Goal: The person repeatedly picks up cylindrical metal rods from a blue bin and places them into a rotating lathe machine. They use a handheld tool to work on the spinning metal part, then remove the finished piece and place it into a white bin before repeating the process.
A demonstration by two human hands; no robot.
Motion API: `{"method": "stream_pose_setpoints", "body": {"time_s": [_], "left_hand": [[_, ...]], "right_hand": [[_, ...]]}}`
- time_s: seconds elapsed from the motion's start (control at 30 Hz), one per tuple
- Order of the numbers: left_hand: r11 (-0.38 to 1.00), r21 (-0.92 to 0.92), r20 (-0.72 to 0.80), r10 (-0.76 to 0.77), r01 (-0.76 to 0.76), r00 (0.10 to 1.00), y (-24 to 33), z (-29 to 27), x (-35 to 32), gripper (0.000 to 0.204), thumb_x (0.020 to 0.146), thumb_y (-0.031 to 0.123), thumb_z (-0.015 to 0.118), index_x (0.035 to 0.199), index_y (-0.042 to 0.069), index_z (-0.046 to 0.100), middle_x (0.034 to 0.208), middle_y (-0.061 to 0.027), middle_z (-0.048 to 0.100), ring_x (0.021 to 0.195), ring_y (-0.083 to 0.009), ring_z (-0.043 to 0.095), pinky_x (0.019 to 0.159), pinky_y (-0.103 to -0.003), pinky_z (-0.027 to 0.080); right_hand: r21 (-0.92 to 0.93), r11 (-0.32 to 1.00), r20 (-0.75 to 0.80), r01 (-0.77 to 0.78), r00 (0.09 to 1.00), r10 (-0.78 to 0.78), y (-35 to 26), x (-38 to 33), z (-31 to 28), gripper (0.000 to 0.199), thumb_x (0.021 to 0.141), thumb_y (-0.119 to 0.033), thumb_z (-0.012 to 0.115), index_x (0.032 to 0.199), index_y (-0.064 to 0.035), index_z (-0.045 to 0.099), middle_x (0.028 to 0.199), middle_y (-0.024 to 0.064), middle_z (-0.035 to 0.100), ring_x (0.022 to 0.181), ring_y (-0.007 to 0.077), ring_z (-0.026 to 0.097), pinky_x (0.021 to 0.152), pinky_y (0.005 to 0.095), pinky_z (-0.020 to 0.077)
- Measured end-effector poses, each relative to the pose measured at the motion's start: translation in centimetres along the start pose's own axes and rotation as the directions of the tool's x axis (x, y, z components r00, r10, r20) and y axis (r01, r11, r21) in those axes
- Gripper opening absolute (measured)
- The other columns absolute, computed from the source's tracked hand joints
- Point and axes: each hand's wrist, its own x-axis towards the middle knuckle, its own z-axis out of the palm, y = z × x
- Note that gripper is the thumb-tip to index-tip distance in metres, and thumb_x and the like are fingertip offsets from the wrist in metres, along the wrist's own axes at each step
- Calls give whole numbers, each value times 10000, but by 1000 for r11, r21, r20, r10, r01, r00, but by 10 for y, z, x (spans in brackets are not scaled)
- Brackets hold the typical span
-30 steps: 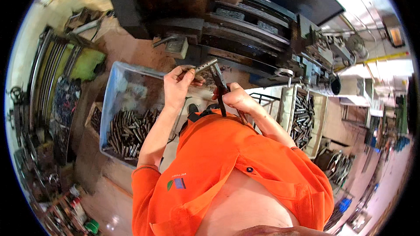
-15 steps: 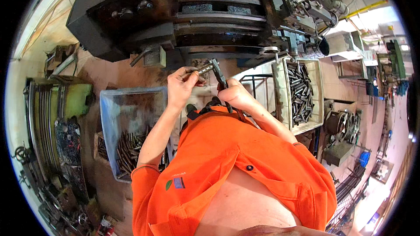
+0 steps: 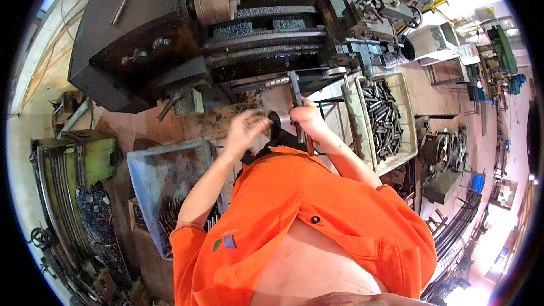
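Note:
My right hand [image 3: 306, 114] is closed round the handle of a long dark wrench [image 3: 295, 89], whose head points up toward the machine. A short metal tube with holes [image 3: 277, 81] reaches left from the wrench's head; I cannot make out how firmly the jaws grip it. Apart from the tube, below and left of it, my left hand [image 3: 247, 130] is smeared by motion. Its fingers are too blurred to show whether anything is in them.
A dark lathe [image 3: 153, 71] with a round chuck [image 3: 212, 1] stretches across the far side. At left, a blue bin [image 3: 139, 178] contains metal rods. On the right, a pale crate [image 3: 409, 99] holds many short metal pieces. A green machine [image 3: 99, 161] stands far left.
My left hand has let go of the tube and dropped down from it. The wrench has shifted right and stands more upright, still in my right hand. The view has shifted too.

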Motion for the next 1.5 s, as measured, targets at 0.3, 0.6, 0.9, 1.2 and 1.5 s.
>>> {"method": "stream_pose_setpoints", "body": {"time_s": [0.3, 0.6, 0.9, 1.2, 1.5], "left_hand": [[976, 135, 217, 141, -172, 966, 13, 66, 112, 638, 743, 197, 708, 1221, -30, 351, 1146, -100, 472, 1068, -180, 486, 862, -306, 441], [979, -195, 196, -20, 59, 980, 49, 80, 178, 542, 611, 183, 766, 1031, -9, 482, 942, -41, 548, 820, -118, 562, 714, -253, 467], [979, -201, 187, 18, 20, 982, 66, 75, 198, 671, 589, 288, 806, 1077, -15, 458, 925, -28, 542, 833, -110, 553, 726, -247, 462], [967, -251, 122, 81, -48, 989, 55, 46, 185, 595, 587, 335, 793, 971, -12, 499, 862, -27, 552, 749, -104, 556, 675, -243, 468], [969, -247, 81, 38, -17, 996, 67, 25, 171, 486, 615, 288, 758, 901, -25, 520, 778, -17, 560, 700, -104, 567, 656, -249, 475]], "right_hand": [[234, 957, -115, 172, 982, -149, -49, 118, -33, 99, 695, -89, 527, 784, -49, 507, 632, 10, 486, 559, 110, 444, 531, 243, 363], [71, 978, -149, 197, 971, -185, -90, 164, -58, 193, 642, -130, 549, 785, -17, 486, 672, 12, 456, 639, 108, 397, 557, 265, 367], [28, 987, -92, 157, 984, -154, -116, 180, -53, 200, 638, -122, 563, 782, -3, 493, 654, 11, 465, 613, 115, 409, 533, 277, 376], [-183, 979, -102, 94, 988, -114, -123, 184, -13, 238, 649, -154, 570, 797, 25, 519, 668, 61, 507, 628, 154, 468, 576, 304, 411], [-178, 980, -141, 85, 984, -111, -122, 187, 19, 204, 640, -129, 553, 774, 16, 500, 621, 32, 472, 597, 126, 426, 529, 291, 381]]}}
